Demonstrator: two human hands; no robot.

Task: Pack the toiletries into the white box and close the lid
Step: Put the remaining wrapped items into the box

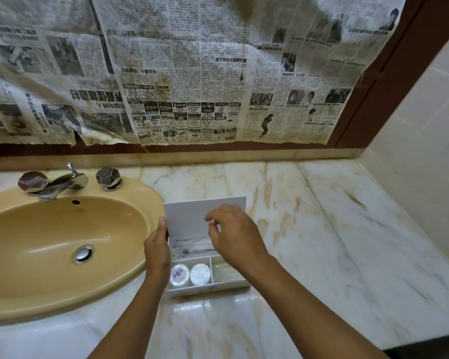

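The white box [205, 288] sits on the marble counter just right of the sink, with its lid [189, 216] standing upright at the back. Two round white wrapped soaps [180, 274] lie side by side in the front left compartment. A clear sachet [224, 270] fills the front right one, and wrapped packets [189, 246] lie in the rear section. My left hand [157, 251] grips the box's left side, thumb against the lid's left edge. My right hand [233, 237] hovers over the box in front of the lid, fingers loosely curled, holding nothing visible.
A tan oval sink [62, 255] with a chrome tap [60, 183] and two faceted knobs lies to the left. The marble counter [322, 242] stretches to the right up to a tiled wall. Old newspaper sheets cover the mirror behind.
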